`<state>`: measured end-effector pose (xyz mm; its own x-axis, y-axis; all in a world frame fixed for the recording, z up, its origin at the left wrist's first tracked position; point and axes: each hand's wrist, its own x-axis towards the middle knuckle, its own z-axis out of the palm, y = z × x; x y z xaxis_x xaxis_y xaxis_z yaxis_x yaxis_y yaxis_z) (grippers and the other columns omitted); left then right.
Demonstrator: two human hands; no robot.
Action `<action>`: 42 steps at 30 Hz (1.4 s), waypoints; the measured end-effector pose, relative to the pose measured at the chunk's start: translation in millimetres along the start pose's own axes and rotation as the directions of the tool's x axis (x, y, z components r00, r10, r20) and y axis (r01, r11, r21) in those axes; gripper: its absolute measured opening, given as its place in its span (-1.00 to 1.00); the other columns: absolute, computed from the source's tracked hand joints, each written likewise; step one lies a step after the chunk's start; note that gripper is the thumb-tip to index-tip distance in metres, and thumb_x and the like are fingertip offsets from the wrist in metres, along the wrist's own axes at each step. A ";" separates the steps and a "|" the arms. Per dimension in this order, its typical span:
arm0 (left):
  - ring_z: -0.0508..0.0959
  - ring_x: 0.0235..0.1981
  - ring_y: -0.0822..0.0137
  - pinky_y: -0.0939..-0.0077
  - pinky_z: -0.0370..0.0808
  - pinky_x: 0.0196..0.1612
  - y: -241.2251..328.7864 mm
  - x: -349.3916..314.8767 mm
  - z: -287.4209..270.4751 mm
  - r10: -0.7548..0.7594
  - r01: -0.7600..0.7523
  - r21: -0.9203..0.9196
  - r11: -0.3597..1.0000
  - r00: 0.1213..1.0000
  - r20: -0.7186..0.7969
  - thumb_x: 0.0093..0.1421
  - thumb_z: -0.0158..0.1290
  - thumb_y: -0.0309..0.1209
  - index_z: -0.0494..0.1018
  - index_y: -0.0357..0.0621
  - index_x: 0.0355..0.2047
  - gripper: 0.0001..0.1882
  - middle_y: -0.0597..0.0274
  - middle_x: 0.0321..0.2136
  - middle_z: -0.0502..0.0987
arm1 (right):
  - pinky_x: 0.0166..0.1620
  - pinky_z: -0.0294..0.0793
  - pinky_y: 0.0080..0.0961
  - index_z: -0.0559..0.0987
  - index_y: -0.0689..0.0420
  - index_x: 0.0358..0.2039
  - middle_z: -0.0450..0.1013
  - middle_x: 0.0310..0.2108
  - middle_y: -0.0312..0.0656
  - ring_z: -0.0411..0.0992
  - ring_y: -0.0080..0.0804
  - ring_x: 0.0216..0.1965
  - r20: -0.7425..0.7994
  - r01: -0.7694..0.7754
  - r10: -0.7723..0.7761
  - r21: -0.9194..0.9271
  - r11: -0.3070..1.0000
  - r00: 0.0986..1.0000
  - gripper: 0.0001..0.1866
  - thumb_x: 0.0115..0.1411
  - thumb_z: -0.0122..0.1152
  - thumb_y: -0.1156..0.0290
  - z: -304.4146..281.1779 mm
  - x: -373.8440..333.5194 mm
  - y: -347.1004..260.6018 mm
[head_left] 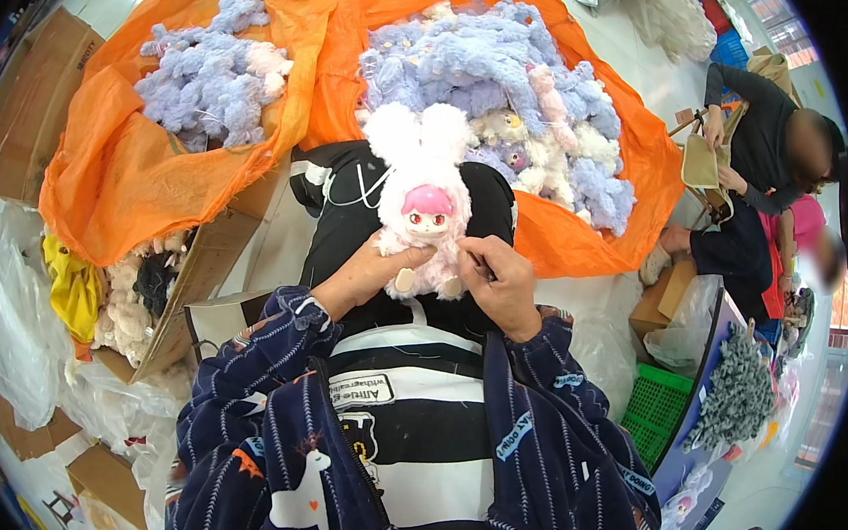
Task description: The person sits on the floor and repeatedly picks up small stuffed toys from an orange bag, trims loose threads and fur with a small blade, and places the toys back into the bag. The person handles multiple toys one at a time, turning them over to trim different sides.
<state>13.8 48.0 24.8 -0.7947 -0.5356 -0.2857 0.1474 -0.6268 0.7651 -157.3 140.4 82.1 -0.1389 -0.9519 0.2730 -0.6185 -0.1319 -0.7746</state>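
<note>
A pale pink plush doll [430,187] with long fluffy ears, pink hair and a hard face with red eyes rests upright over my lap. My left hand [363,273] is closed round its lower left side, the thumb lying across the front below the face. On the other side, my right hand [501,284] is closed in a pinch beside the doll's body. A small dark, thin thing shows between those fingers; its kind is too small to tell. A white cord [358,188] hangs loose left of the doll.
An orange sack [567,244] full of lilac, white and pink plush dolls lies ahead; another orange sack [129,189] with lilac ones is at the left. Cardboard boxes [206,277] stand left. At right are a green basket [657,411] and a seated co-worker [762,129].
</note>
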 end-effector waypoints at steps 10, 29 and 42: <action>0.48 -0.13 0.38 0.49 0.41 -0.06 -2.7 7.5 7.6 0.192 -0.175 0.135 0.975 0.973 -0.127 0.09 0.13 -0.43 0.33 -0.24 0.00 -0.55 0.21 -0.14 0.47 | -0.71 0.07 -0.75 0.40 0.12 -0.23 0.31 -0.61 -0.36 0.04 -0.74 -0.79 0.302 -0.487 0.666 0.867 0.106 0.682 -0.85 0.19 -0.06 0.43 12.9 1.1 16.4; 0.53 -0.15 0.31 0.43 0.48 -0.09 -1.7 9.3 1.2 0.093 -0.121 -0.458 0.880 0.992 -0.083 0.16 0.02 -0.46 0.30 -0.26 0.01 -0.61 0.15 -0.14 0.48 | -0.47 0.22 -0.81 0.48 0.31 -0.30 0.36 -0.52 -0.42 0.24 -0.79 -0.53 0.244 -0.537 0.507 0.612 0.581 0.827 -0.82 0.14 0.11 0.46 24.6 -9.8 5.8; 0.54 -0.19 0.28 0.41 0.49 -0.12 6.2 -2.9 -2.0 0.036 -0.045 -0.318 0.947 0.999 -0.037 0.11 0.06 -0.46 0.30 -0.28 0.00 -0.57 0.09 -0.16 0.49 | -0.38 0.32 -0.72 0.50 0.31 -0.22 0.42 -0.50 -0.36 0.29 -0.72 -0.49 0.205 -0.410 0.357 0.392 0.823 0.911 -0.75 0.11 0.14 0.43 24.9 -13.5 10.9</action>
<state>18.2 44.6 29.2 -0.7668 -0.5779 -0.2792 0.3628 -0.7492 0.5541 -142.9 144.9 55.7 -0.1886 -0.9714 -0.1444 -0.1491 0.1737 -0.9735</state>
